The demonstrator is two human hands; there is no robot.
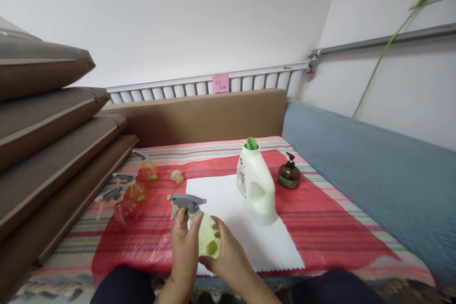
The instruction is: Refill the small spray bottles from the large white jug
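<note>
Our left hand (184, 241) and right hand (230, 255) are wrapped around one spray bottle (205, 236) at six o'clock, the left about the neck under its grey trigger head (188, 201), the right cupping the pale yellow body. Whether that head is screwed tight we cannot tell; were it loose, a hard squeeze or twist could pop it off, and a slackened palm could let the smooth body slip. Beyond our knuckles, at one o'clock, a white jug (257, 194) stands on the white cloth (210, 190), its mouth holding a green insert (251, 143); a careless elbow or tugged cloth could topple it. At two o'clock sits a brown pump bottle (289, 175). A beige stopper (177, 176) at eleven o'clock might roll if nudged, and three see-through sprayers (136, 191) crowd together at ten o'clock, where bumping one could tip its neighbours.
</note>
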